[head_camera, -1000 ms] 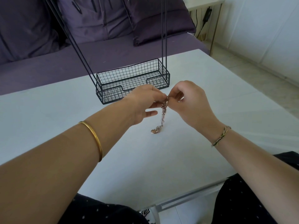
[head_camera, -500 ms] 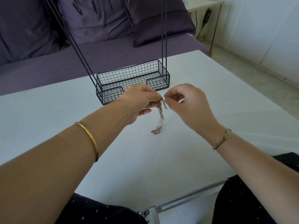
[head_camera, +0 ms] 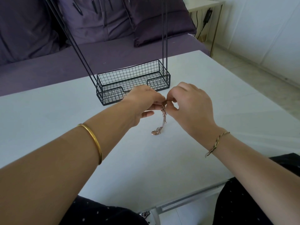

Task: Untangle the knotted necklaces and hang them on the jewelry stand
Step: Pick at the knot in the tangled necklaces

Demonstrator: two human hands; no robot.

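A tangled bunch of thin rose-gold and silver necklaces (head_camera: 163, 118) hangs from my fingers, its pendant end (head_camera: 155, 132) touching the white table (head_camera: 48, 114). My left hand (head_camera: 142, 103) pinches the top of the bunch from the left. My right hand (head_camera: 191, 104) pinches the same knot from the right, fingertips meeting those of the left. Just behind my hands stands the black wire jewelry stand (head_camera: 129, 80), a mesh basket base with tall thin rods rising out of the top of the view; its hanging bars are out of sight.
A purple sofa (head_camera: 65, 62) with cushions runs behind the table. A small side table (head_camera: 206, 7) with a cable stands at the back right, by a white wall. My dark-clothed knees (head_camera: 253, 200) sit under the table's near edge.
My right hand, which had drawn slightly away from the bunch half a second ago, has closed back in and pinches the knot beside my left fingertips. The bunch still hangs to the table.
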